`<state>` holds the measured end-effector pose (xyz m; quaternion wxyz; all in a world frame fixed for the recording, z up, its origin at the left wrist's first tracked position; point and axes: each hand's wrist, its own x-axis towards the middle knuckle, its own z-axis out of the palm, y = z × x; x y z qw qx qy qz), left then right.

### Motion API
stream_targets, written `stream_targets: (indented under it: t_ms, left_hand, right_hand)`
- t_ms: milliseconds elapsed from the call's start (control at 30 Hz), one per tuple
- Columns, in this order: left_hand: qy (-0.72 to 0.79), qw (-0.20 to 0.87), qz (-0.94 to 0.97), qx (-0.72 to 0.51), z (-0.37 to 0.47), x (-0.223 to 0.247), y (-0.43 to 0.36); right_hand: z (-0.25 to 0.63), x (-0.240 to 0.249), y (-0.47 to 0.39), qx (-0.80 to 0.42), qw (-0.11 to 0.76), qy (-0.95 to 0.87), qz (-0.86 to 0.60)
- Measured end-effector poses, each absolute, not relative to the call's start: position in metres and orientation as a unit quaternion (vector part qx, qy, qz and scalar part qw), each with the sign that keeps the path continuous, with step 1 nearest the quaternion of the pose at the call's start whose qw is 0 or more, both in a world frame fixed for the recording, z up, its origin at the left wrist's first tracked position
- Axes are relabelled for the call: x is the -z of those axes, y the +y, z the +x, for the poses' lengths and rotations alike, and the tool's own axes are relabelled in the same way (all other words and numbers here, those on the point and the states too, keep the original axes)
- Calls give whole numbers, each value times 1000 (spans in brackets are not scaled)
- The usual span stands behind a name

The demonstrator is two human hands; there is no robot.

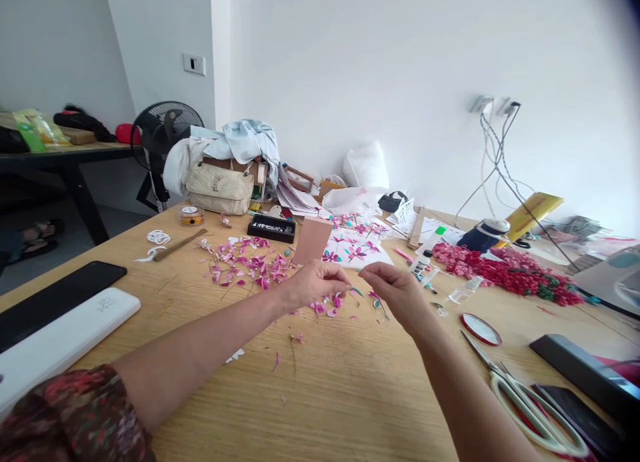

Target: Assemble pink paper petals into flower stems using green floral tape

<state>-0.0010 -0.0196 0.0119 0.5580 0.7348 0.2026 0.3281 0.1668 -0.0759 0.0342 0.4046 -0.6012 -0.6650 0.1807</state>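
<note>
My left hand (320, 282) is closed in a pinch over the middle of the table. A small thin teal leaf (357, 292) sticks out from its fingertips. Just to the right, my right hand (393, 290) is pinched too, its fingertips a short gap from the left ones; whatever lies between them is too small to make out. Below and behind the hands lie loose pink-purple petals and flowers (255, 259) on thin stems. A white sheet (373, 252) bearing pink flowers with teal leaves is beyond them, beside an upright pinkish-brown card (313, 239).
Large scissors (525, 402) and a round red-rimmed lid (481, 329) lie at right, near small bottles (423, 262) and red-pink flower bunches (520, 272). A white power bank (75, 342) and black phone (65, 295) are at left. A black tray (271, 229) and beige handbag (220, 187) stand farther back.
</note>
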Motion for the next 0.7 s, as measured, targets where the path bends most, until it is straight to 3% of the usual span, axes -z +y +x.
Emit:
stream_targets:
  t_ms: [133, 267, 567, 700]
  left_hand:
    - [196, 668, 627, -348, -3, -11, -17]
    - [215, 693, 594, -348, -2, -11, -17]
    - [225, 754, 496, -366, -1, -13, -18]
    - [251, 748, 475, -390, -1, -13, -16]
  right_hand:
    - [162, -12, -73, -350, 454, -589, -570]
    - [151, 4, -74, -429, 457, -563, -539]
    - [151, 7, -67, -394, 431, -557, -590]
    - [155, 9, -64, -264, 440, -579, -634]
